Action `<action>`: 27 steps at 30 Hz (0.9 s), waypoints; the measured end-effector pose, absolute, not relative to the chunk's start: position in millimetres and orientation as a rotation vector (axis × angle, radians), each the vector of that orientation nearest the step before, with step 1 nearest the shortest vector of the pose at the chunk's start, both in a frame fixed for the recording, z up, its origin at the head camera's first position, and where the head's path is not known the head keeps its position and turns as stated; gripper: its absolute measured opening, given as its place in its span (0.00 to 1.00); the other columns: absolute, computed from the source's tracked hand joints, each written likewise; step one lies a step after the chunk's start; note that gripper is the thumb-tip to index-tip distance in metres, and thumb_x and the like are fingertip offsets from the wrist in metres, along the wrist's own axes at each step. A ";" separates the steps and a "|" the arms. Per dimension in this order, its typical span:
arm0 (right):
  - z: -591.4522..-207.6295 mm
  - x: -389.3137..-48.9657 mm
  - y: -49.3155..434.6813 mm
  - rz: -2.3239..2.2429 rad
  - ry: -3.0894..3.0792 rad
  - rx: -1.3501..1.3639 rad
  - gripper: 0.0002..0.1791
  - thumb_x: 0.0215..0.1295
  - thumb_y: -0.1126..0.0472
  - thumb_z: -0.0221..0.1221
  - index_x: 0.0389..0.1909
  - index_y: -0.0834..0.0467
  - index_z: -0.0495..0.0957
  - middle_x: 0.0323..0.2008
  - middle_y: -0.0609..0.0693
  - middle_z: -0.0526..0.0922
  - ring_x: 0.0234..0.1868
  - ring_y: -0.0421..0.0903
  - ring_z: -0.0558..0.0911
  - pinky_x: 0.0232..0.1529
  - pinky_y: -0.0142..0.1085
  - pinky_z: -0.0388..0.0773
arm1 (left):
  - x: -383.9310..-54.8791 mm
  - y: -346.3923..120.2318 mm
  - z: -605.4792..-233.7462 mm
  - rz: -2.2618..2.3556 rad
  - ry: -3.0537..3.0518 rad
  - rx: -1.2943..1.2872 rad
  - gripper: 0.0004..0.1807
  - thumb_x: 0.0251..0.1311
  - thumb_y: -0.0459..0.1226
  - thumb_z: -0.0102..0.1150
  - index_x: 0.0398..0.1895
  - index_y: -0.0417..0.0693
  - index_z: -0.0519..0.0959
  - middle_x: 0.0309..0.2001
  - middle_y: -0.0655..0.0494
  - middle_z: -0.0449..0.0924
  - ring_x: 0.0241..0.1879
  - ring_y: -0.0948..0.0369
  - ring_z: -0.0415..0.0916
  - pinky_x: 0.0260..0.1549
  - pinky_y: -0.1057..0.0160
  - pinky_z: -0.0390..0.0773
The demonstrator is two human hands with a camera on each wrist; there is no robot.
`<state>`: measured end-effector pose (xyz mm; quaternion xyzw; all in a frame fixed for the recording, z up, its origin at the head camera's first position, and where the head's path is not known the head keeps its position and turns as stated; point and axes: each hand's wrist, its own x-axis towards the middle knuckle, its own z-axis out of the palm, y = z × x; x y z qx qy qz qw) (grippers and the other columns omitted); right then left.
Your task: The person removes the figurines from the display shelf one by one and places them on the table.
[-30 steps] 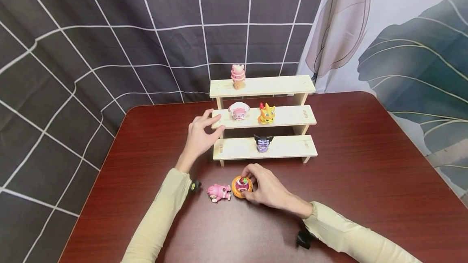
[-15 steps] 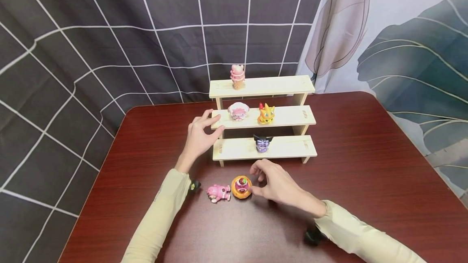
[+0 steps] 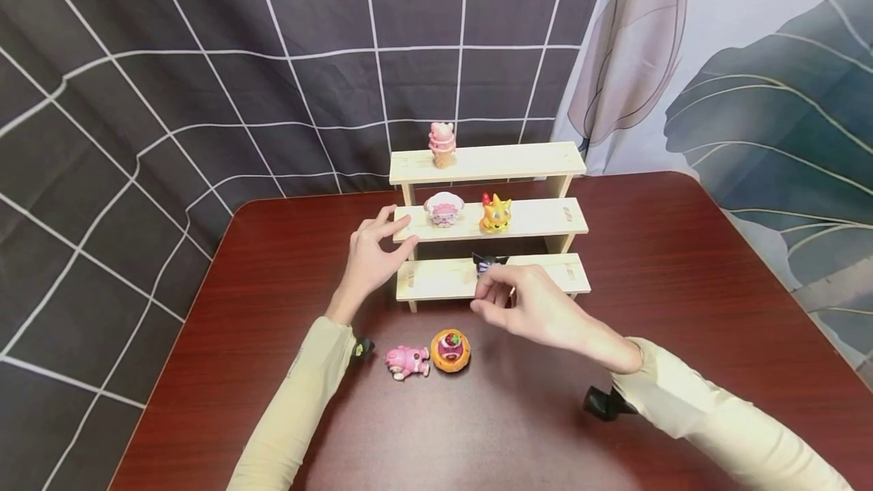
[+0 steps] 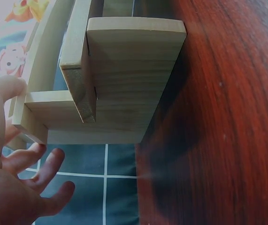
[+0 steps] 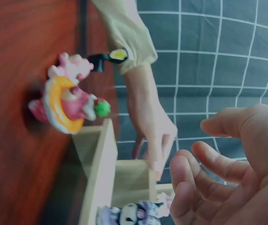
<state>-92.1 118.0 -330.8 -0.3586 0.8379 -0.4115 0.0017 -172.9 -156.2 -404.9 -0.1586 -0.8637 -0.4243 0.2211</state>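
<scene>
In the head view my left hand (image 3: 371, 254) grips the left end of the middle step of a three-tier wooden display stand (image 3: 532, 218), thumb at the front edge. The left wrist view shows fingers (image 4: 42, 171) beside that end. My right hand (image 3: 546, 308), loosely curled and holding nothing, hovers before the lowest step and partly hides a black-and-purple figurine (image 3: 486, 264). On the table below lie a round orange tart-like toy (image 3: 450, 351) topped with a strawberry, and a pink figurine (image 3: 407, 361) on its side, close together.
A pink ice-cream-cone figurine (image 3: 442, 145) stands on the top step. On the middle step sit a white-and-pink figurine (image 3: 444, 211) and a yellow spiky one (image 3: 495, 214). Behind the dark red table (image 3: 273, 248) hangs a dark grid-patterned curtain (image 3: 327, 89).
My right hand has let go of the orange tart-like toy and moved up and right, toward the lowest step. The toy stays on the table. My left hand keeps its place.
</scene>
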 end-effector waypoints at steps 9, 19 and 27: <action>-311.8 -111.5 116.7 -1.365 2.736 -1.093 0.07 0.58 0.68 0.68 0.35 0.57 0.81 0.25 0.40 0.80 0.28 0.39 0.78 0.27 0.35 0.73 | -172.4 -156.8 -404.5 -1.170 -2.381 -0.442 0.21 0.56 0.41 0.72 0.53 0.44 0.86 0.62 0.44 0.76 0.51 0.45 0.75 0.48 0.43 0.70; -284.9 -140.8 114.8 -1.480 2.863 -1.121 0.10 0.59 0.70 0.65 0.41 0.61 0.79 0.29 0.47 0.83 0.30 0.41 0.80 0.27 0.34 0.74 | -171.6 -156.2 -403.6 -1.177 -2.389 -0.435 0.21 0.56 0.41 0.72 0.53 0.44 0.85 0.63 0.44 0.76 0.52 0.45 0.74 0.49 0.43 0.69; -274.7 -163.2 109.0 -1.538 2.876 -1.139 0.13 0.58 0.73 0.64 0.45 0.66 0.77 0.34 0.53 0.84 0.32 0.45 0.81 0.31 0.31 0.73 | -172.0 -155.8 -403.3 -1.175 -2.384 -0.436 0.21 0.56 0.40 0.73 0.53 0.44 0.85 0.62 0.42 0.76 0.50 0.44 0.74 0.47 0.44 0.69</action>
